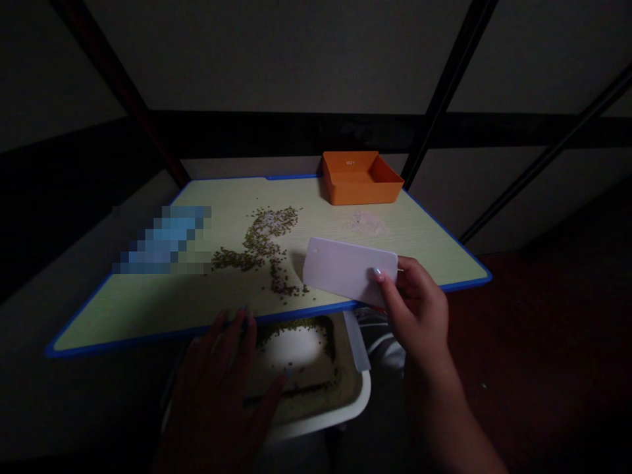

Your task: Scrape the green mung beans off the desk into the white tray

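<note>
My right hand (415, 316) is shut on a white plastic bench scraper (345, 271), pinching its right end above the front of a pale green, blue-edged board (148, 316). The scraper's far edge hangs just over a scattered strip of small green mung beans (261, 253). My left hand (217, 388) holds nothing, its fingers spread and their tips at the board's front edge. Below those fingers sits a white-rimmed tray (316, 411) holding a ring of green beans around a white patch. My hand hides the tray's left part.
An orange rectangular tray (363, 178) stands at the board's back edge. A small pile of white powder or grains (365, 224) lies to its front. A pixelated blue object (162, 240) lies at the left. Dark metal frame bars (449, 85) rise behind the board.
</note>
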### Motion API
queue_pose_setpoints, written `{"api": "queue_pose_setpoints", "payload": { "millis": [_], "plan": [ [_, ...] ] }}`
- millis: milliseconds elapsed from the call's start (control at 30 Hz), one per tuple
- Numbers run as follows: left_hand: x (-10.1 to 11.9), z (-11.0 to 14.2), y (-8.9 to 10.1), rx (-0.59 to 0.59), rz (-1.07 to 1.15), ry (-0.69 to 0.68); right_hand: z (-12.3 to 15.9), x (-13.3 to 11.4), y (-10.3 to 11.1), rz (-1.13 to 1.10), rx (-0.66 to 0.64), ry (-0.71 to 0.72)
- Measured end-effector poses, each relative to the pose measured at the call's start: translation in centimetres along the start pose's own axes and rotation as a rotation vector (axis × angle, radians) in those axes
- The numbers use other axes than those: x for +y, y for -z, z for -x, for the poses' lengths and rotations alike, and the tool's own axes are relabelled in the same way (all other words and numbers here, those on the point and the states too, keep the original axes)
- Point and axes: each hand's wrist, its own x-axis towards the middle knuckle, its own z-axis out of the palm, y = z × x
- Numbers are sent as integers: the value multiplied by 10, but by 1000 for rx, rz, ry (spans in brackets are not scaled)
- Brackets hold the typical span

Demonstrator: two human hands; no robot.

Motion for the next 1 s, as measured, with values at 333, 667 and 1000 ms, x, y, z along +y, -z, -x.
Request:
{"api": "queue_pose_setpoints", "payload": {
  "millis": [333, 667, 1000],
  "plan": [
    [0, -1, -1, 13, 1, 9, 2, -5, 11, 3, 77, -2],
    [-3, 0, -1, 19, -21, -24, 2, -6, 13, -22, 18, -50],
    [3, -5, 0, 20, 2, 9, 2, -10, 14, -1, 26, -30]
  ]
}}
